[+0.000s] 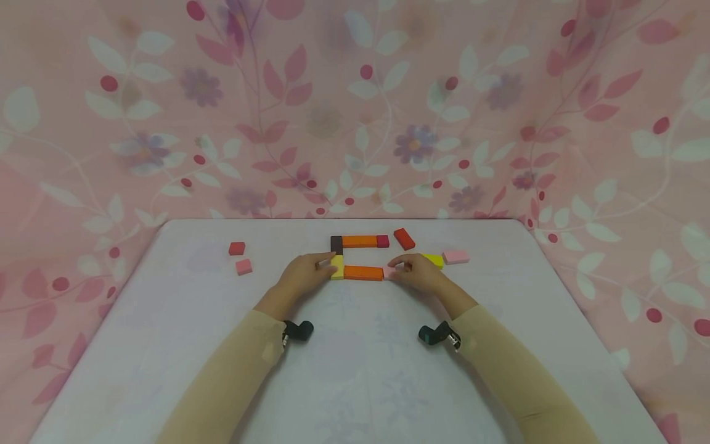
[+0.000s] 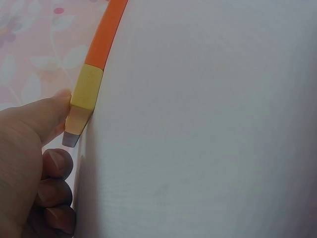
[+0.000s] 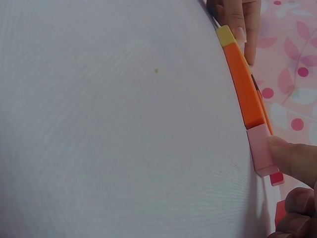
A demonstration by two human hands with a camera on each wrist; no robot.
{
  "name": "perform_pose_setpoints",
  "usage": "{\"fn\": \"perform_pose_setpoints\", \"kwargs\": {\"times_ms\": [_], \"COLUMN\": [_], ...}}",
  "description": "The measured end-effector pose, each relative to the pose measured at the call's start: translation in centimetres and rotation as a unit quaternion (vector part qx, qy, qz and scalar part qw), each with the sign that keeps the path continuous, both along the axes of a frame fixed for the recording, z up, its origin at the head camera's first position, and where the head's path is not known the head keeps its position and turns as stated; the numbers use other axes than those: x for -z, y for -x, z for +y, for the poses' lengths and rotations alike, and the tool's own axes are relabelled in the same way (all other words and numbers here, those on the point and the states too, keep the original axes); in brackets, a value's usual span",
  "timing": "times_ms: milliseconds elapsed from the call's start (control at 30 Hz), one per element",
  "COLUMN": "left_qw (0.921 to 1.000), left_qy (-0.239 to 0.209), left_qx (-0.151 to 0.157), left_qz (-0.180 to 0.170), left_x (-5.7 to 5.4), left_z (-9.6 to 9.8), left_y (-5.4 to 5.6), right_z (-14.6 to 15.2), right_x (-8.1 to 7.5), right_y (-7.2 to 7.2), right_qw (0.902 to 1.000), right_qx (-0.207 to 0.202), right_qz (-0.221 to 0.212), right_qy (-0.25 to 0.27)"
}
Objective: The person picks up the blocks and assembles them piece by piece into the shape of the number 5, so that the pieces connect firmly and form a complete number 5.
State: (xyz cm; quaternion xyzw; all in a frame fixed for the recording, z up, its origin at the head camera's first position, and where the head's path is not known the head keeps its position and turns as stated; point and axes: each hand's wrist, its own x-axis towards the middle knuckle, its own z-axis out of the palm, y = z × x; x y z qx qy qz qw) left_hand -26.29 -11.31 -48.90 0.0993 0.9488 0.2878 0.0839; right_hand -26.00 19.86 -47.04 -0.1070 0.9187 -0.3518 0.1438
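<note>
On the white table, my left hand (image 1: pixel 307 271) touches a yellow block (image 1: pixel 338 267) with the thumb, and its index finger reaches beside a dark block (image 1: pixel 336 244). An orange block (image 1: pixel 363 272) lies between the yellow block and a pink block (image 3: pixel 261 148). The thumb of my right hand (image 1: pixel 423 272) rests on that pink block, while the other fingers (image 3: pixel 299 201) curl apart from it. A second orange block (image 1: pixel 359 242) joins the dark block at the back, with a small crimson block (image 1: pixel 383 241) at its right end.
A red block (image 1: pixel 404 238) lies slanted behind my right hand. Near it are a bright yellow block (image 1: pixel 434 261), partly hidden by the hand, and another pink block (image 1: pixel 456 256). Two small blocks, one red (image 1: pixel 236 248) and one pink (image 1: pixel 243 267), sit left.
</note>
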Motion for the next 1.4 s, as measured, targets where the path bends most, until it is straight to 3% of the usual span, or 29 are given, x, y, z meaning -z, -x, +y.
{"fn": "perform_pose_setpoints", "kwargs": {"times_ms": [867, 1400], "left_qw": [1.0, 0.9999], "left_qy": [0.005, 0.01], "left_qx": [-0.003, -0.006], "left_qz": [-0.004, -0.006], "left_x": [-0.04, -0.07], "left_z": [0.08, 0.11], "left_y": [0.03, 0.07], "right_z": [-0.03, 0.14], "right_x": [0.2, 0.24], "right_y": [-0.02, -0.03], "right_qw": [0.9999, 0.9995], "right_qx": [0.01, 0.016], "right_qz": [0.0, -0.013], "right_qy": [-0.005, 0.023]}}
